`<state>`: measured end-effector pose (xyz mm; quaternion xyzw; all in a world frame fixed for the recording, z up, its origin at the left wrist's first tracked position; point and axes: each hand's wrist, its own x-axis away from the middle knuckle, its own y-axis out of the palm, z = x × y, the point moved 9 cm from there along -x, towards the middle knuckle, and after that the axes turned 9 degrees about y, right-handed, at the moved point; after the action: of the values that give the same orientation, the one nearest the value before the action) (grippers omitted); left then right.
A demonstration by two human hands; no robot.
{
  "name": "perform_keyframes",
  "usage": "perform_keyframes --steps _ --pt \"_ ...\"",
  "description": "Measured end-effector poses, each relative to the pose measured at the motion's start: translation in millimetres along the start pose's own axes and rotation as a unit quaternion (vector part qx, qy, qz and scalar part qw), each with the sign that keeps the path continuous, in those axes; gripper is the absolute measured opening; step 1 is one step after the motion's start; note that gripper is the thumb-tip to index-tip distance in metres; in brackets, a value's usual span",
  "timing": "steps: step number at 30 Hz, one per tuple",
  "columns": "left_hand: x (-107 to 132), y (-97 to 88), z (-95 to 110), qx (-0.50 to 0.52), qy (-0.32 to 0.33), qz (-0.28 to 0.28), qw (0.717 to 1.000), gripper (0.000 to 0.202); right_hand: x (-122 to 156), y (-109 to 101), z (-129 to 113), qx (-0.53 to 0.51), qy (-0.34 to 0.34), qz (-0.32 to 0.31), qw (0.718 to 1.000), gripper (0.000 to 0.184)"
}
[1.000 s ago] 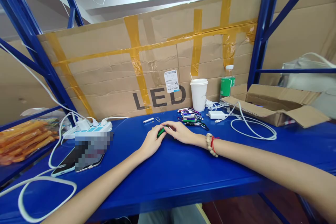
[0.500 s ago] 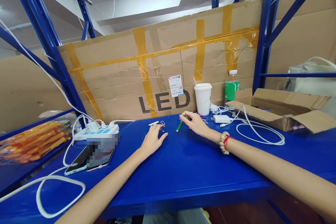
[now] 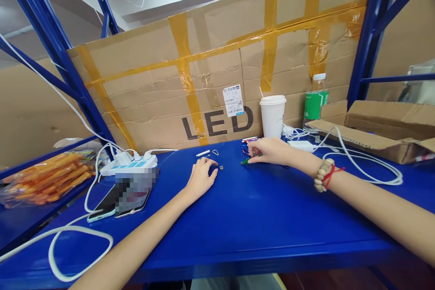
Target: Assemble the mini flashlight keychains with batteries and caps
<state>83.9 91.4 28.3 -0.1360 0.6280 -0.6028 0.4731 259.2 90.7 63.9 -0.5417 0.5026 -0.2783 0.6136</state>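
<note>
My right hand (image 3: 267,150) is closed, with its fingertips pinched round a slim green stick (image 3: 244,162) low over the blue tabletop. The fingers cover much of that stick. My left hand (image 3: 202,176) rests on the tabletop with thumb and fingers apart, holding nothing. Close to its fingertips are a few tiny metal pieces (image 3: 221,167), too small to name. Beyond that hand lie a silver tube (image 3: 203,153) and a small silver carabiner (image 3: 215,152). Several slim coloured metal sticks (image 3: 250,139) lie just behind my right hand, which partly hides them.
A lidded white cup (image 3: 273,118) with a straw and a green-labelled bottle (image 3: 315,105) stand at the back right. Beside them are a white charger (image 3: 301,146) with its cable and an open cardboard box (image 3: 390,145). Phones (image 3: 108,201) and a power strip (image 3: 131,165) lie left.
My right hand has shifted right with the green stick, which now lies flatter and more sideways under the fingers. My left hand stays nearly in place, and the camera view has tilted down.
</note>
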Motion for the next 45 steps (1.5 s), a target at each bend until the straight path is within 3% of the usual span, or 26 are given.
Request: perform_keyframes --steps 7,12,15,20,23,26,32,38,42,45 --pt "0.8 3.1 0.5 0.006 -0.017 0.0 1.0 0.013 10.1 11.8 1.7 0.113 0.067 -0.11 0.985 0.011" --pt "1.5 1.7 -8.4 -0.027 -0.052 -0.003 0.998 0.018 8.9 6.5 10.6 0.137 0.093 -0.1 0.981 0.008" --pt "5.9 0.9 -21.7 -0.064 -0.109 -0.012 0.992 0.038 7.0 5.1 11.5 0.148 0.098 -0.071 0.982 0.016" --pt "14.5 17.1 -40.4 -0.049 -0.179 -0.099 0.978 0.071 9.7 8.1 -29.3 0.04 0.022 -0.004 0.999 0.012" --pt "11.1 26.3 -34.5 -0.015 -0.128 -0.147 0.981 0.069 16.5 19.3 -60.4 -0.024 -0.029 -0.023 0.999 0.009" --pt "5.5 29.0 -25.4 0.003 -0.06 -0.165 0.985 0.063 20.5 27.6 -76.4 -0.074 -0.063 -0.035 0.995 0.01" --pt "-3.0 11.0 -31.4 -0.052 -0.058 -0.069 0.995 0.049 14.6 43.1 -65.0 -0.157 -0.059 -0.061 0.984 0.012" --pt "-14.5 1.4 -42.3 -0.092 -0.075 0.0 0.993 0.04 14.5 45.4 -62.9 -0.168 -0.043 -0.058 0.983 0.012" --pt "-29.5 3.0 -50.0 -0.104 -0.085 0.025 0.991 0.034 15.5 43.4 -65.7 -0.167 -0.029 -0.054 0.984 0.01" --pt "-37.3 6.0 -51.0 -0.105 -0.088 0.031 0.99 0.027 14.1 41.8 -67.8 -0.165 -0.024 -0.038 0.985 0.021"
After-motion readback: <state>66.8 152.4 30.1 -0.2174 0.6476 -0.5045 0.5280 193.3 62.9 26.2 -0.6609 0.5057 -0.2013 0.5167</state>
